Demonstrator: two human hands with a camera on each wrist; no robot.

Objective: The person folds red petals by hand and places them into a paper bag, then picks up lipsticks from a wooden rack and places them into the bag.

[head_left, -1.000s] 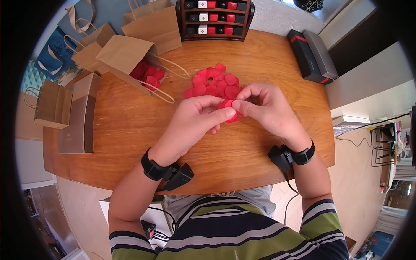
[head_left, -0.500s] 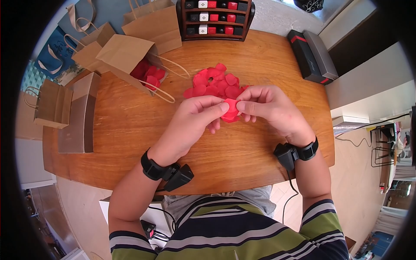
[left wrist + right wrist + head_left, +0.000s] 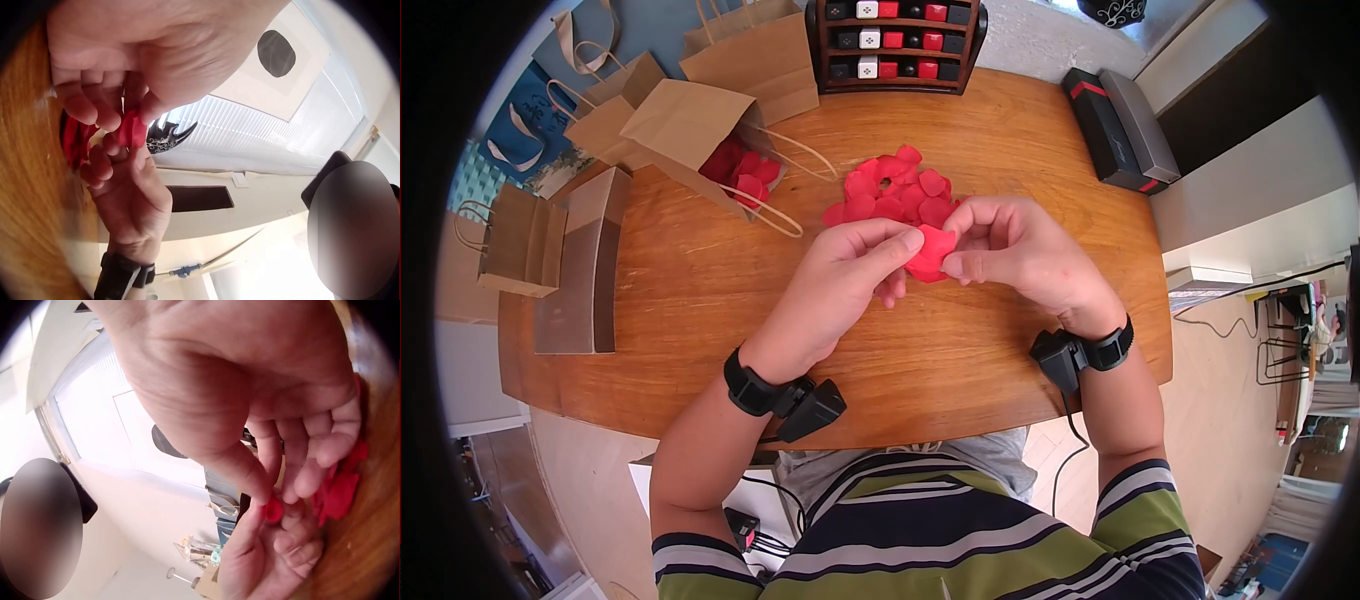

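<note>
Between both hands, low over the table, is a small bunch of red artificial petals [image 3: 932, 252]. My left hand [image 3: 840, 270] pinches its left side, thumb on top and the other fingers curled beneath. At its right edge my right hand [image 3: 1030, 255] holds the petals with thumb and index finger, which stand a little apart in the head view. The left wrist view shows the red fabric [image 3: 132, 129] between the two hands' fingertips. Just beyond the hands lies a loose heap of red petals [image 3: 897, 192], its near side partly hidden by the fingers.
A brown paper bag [image 3: 690, 125] lies tipped at the left, more red petals [image 3: 750, 182] in its mouth. Other paper bags and a flat box [image 3: 585, 265] line the left side. A dark wooden rack [image 3: 897, 75] stands at the back; a black box [image 3: 1110, 135] lies at the back right.
The right thumb has shifted from the top of the bunch to its right edge, baring more red petal. The right wrist has moved slightly right and down; the left hand has barely moved.
</note>
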